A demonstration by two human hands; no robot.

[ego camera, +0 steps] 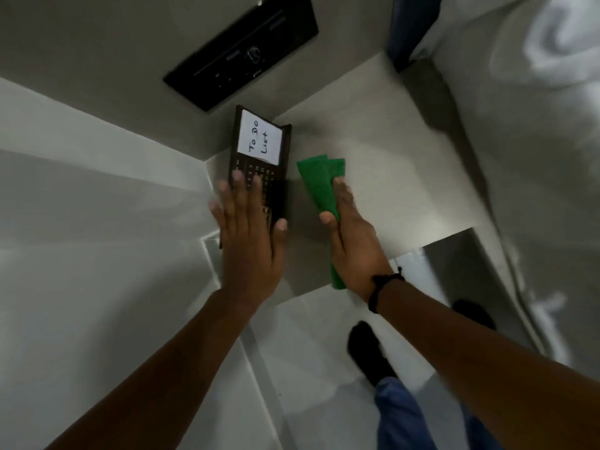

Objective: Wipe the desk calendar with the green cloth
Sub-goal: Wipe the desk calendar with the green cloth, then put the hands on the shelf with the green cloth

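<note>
The desk calendar [274, 186] is a dark upright frame on the pale tabletop, with a white "To Do List" note [259, 138] on its upper part. My left hand [248, 241] lies flat over its lower part, fingers spread, with the thumb at its right edge. The green cloth [319, 181] hangs folded just right of the calendar, not touching it. My right hand [349, 241] is closed on the cloth, thumb and forefinger pinching it, and a tail of cloth sticks out below the wrist.
The small pale table [389, 177] stands in a wall corner. A black panel [240, 50] is mounted on the wall behind. A white bed [535, 157] runs along the right. My dark shoe [370, 352] and blue trouser leg stand on the light tiled floor.
</note>
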